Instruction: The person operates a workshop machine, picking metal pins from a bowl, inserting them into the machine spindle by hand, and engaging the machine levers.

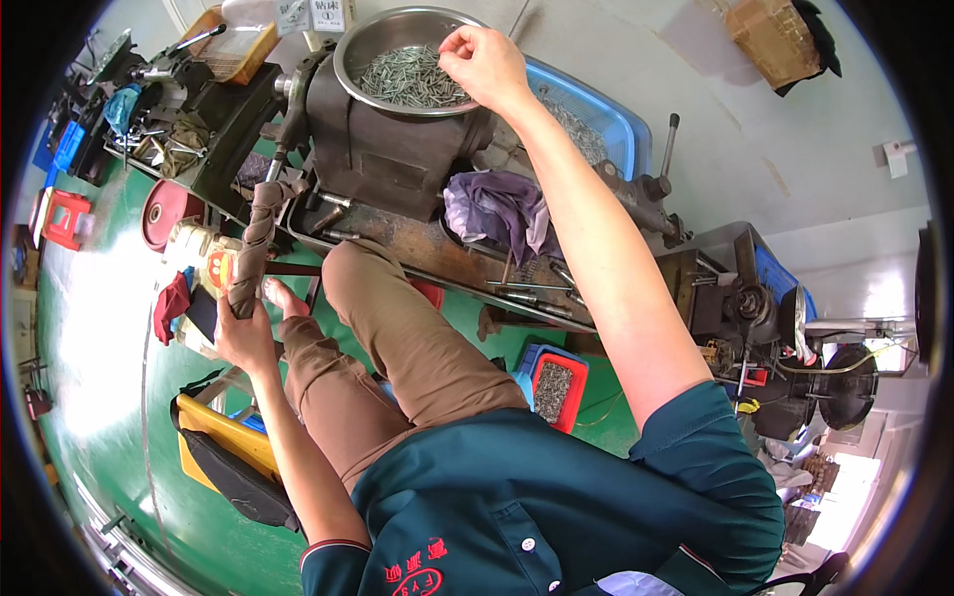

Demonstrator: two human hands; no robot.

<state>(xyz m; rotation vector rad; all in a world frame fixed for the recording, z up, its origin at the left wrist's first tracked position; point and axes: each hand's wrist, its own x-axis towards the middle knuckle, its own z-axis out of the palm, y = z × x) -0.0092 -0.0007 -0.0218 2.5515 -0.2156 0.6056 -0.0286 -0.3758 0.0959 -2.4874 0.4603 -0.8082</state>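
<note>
My left hand (246,338) is wrapped round the lower end of a long lever handle (255,248) bound in brown cloth. The lever runs up to the side of a dark machine (383,149). On top of this machine sits a round steel bowl (350,79) with many small metal pins (407,77) in it. My right hand (484,70) is over the bowl's right side, its thumb and fingers pinched together. Whatever may be between those fingertips is too small to make out.
A crumpled purple rag (497,214) lies on the machine bed among several metal tools. Behind the bowl stands a blue tray (626,134) of small parts. Below the bed is a red bin (556,392) of parts. At left is a yellow crate (224,442) with a black bag.
</note>
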